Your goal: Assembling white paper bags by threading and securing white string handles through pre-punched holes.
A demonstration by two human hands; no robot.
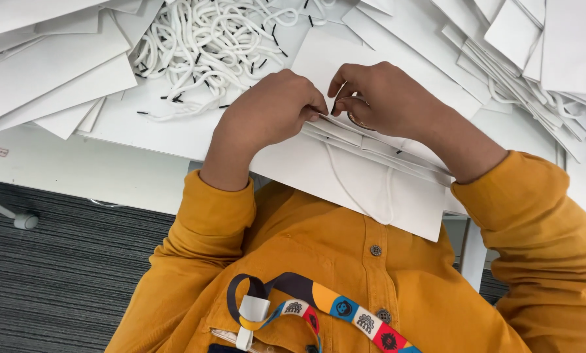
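Threading a cord handle into a white paper bag [371, 189] looks like the step in hand. Bag lies flat on the table [77, 167] edge, mouth end up by the hands, bottom hanging over toward the person's lap. Left hand [267, 114] is curled nearly closed, fingertips pressing down and pinching the bag's top fold; what else it grips, cannot tell. Right hand [384, 98] is curled too, thumb and forefinger pinched together on a small dark cord tip [334, 106] right at the bag's rim, touching the left fingertips. A white cord [345, 186] already loops down across the bag's face, so one end seems seated. Judging by that, the second end is going through a hole now, though the hole itself is hidden under the fingers. Next move would call for a fine push of the tip through while the left hand keeps the fold flat and steady. Pile of loose cords [208, 46] with black tips sits just beyond the hands; stacks of flat bags [44, 65] lie left and right. Orange shirt [345, 281] and coloured lanyard [345, 307] below.
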